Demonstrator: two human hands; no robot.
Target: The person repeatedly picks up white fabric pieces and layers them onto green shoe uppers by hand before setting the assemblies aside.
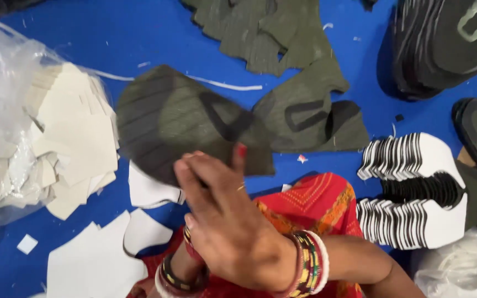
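A dark olive cut fabric piece (pixel 178 116) with a black loop mark is lifted over the blue surface (pixel 139 33). My right hand (pixel 227 221) reaches in from the right, bangles on the wrist. Its fingers and red-nailed thumb close over the piece's lower edge. My left hand (pixel 175 273) shows only as a bangled wrist below; the right hand hides its fingers, so its grip cannot be made out.
A clear plastic bag of cream cut pieces (pixel 67 138) lies left, with white offcuts (pixel 95 259) below. More olive pieces (pixel 310 116) lie behind. A fanned black-and-white stack (pixel 415 187) sits right, a dark stack (pixel 443 44) upper right. Red patterned cloth (pixel 310 204) covers my lap.
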